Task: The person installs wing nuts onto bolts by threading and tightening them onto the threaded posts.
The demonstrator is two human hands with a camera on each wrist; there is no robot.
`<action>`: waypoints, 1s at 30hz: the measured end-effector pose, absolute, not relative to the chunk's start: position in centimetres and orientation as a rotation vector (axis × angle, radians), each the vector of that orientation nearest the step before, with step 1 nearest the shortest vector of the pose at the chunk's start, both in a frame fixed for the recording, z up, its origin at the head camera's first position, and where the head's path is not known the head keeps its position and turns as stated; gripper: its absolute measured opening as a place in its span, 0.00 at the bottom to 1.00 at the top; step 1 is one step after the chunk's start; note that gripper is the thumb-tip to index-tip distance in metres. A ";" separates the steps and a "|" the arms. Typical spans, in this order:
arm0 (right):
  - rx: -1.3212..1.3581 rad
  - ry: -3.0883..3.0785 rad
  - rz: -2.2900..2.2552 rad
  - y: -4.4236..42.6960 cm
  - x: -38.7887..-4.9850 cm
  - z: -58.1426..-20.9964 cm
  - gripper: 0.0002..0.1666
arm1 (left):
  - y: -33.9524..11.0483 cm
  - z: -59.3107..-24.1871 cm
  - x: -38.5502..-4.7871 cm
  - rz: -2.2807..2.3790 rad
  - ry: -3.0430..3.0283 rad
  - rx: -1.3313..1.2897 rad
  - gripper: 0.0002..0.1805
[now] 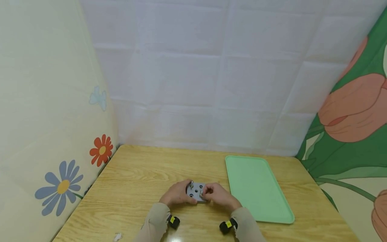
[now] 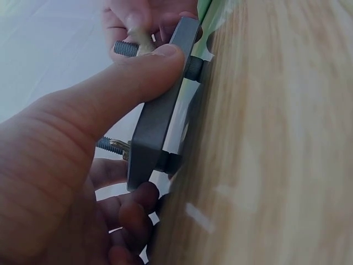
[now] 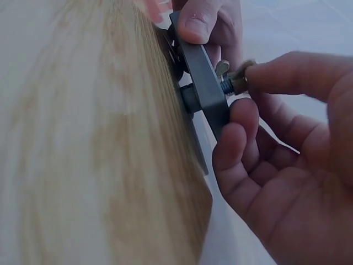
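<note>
A square grey metal plate [image 1: 196,187] with several holes is held just above the wooden table. My left hand [image 1: 177,194] grips its left side, the thumb [image 2: 149,69] lying over the top face and the fingers at the edge. Socket-head bolts [image 3: 190,99] pass up through the plate, their heads on the underside. At the plate's right side my right hand [image 1: 221,195] pinches a brass-coloured wing nut [image 3: 240,81] on one bolt's threaded end [image 2: 126,48]. Another wing nut [image 2: 121,148] sits on a second bolt near the left hand, close against the plate.
To the right on the wooden table [image 1: 142,168] lies a light green tray [image 1: 257,188]. A small white scrap [image 1: 118,237] is near the front left edge. Cloth hangings [image 1: 181,74] stand behind and at both sides.
</note>
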State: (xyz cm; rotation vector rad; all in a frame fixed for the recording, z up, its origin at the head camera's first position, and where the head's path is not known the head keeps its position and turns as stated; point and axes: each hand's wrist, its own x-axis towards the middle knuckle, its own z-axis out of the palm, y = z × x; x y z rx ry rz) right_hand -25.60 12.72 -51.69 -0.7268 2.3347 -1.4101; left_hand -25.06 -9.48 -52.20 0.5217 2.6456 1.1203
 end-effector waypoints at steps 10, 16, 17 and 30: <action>-0.686 2.372 -1.423 12.6 -25.9 -51.8 0.14 | -9.4 -52.2 -25.0 1.105 2.663 0.524 0.49; -0.699 2.390 -1.396 12.6 -25.7 -51.6 0.10 | -9.5 -52.0 -24.9 1.085 2.680 0.543 0.48; -0.704 2.386 -1.398 12.6 -25.6 -51.6 0.10 | -9.5 -52.0 -24.9 1.083 2.680 0.546 0.48; -0.754 2.325 -1.397 12.8 -25.9 -51.9 0.04 | -9.6 -52.1 -25.0 1.114 2.652 0.521 0.48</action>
